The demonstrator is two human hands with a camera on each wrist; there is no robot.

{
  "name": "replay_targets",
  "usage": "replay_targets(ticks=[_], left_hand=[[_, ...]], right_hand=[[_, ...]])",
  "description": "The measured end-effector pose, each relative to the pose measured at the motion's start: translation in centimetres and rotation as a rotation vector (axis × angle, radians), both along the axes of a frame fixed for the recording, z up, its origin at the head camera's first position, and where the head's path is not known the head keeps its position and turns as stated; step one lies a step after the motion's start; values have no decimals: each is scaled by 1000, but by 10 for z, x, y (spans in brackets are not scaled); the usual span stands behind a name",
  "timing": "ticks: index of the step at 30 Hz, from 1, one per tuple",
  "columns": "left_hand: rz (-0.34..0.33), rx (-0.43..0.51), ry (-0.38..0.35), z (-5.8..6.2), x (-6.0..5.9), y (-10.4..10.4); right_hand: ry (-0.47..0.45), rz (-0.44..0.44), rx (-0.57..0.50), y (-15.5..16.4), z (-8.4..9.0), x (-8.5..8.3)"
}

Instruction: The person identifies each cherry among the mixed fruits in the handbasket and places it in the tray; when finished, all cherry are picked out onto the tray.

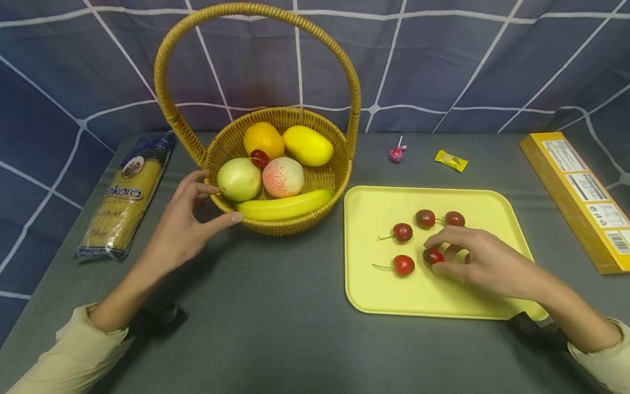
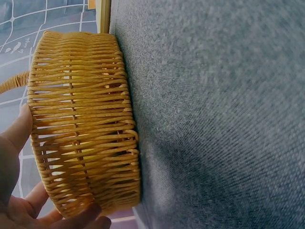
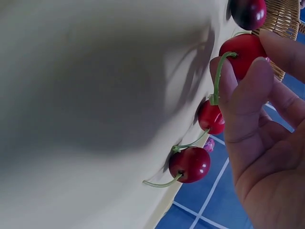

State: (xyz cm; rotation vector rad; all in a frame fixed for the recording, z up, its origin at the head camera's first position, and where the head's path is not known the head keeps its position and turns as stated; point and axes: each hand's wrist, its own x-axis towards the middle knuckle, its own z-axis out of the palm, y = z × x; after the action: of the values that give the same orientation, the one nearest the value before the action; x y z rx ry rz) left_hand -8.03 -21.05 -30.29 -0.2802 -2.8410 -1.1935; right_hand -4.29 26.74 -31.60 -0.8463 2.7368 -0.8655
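On the left, my left hand (image 1: 184,221) holds the near left side of a wicker basket (image 1: 275,227), thumb at the front rim and fingers round the left edge. In the left wrist view, its fingers (image 2: 35,200) touch the woven wall. My right hand (image 1: 474,260) pinches a red cherry (image 3: 243,52) between thumb and fingers, low over a yellow tray (image 1: 384,303); the cherry's green stem hangs free. Several other cherries (image 1: 403,265) lie on the tray around it. The basket holds a peach (image 1: 283,177), a banana (image 1: 285,206), other fruit and one cherry (image 1: 259,158).
A bag of pasta (image 1: 125,197) lies left of the basket, whose tall handle (image 1: 256,8) arches over it. Behind the tray are a lollipop (image 1: 396,153) and a yellow wrapped candy (image 1: 451,161). A long yellow box (image 1: 576,197) lies at the right.
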Motion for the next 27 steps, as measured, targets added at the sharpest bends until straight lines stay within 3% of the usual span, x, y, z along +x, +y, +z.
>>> replay_targets(ticks=[10, 27], left_hand=[[-5, 8, 14, -1, 0, 0], [-10, 16, 18, -2, 1, -1]], right_hand=[[4, -12, 23, 0, -1, 1], [58, -27, -87, -7, 8, -3]])
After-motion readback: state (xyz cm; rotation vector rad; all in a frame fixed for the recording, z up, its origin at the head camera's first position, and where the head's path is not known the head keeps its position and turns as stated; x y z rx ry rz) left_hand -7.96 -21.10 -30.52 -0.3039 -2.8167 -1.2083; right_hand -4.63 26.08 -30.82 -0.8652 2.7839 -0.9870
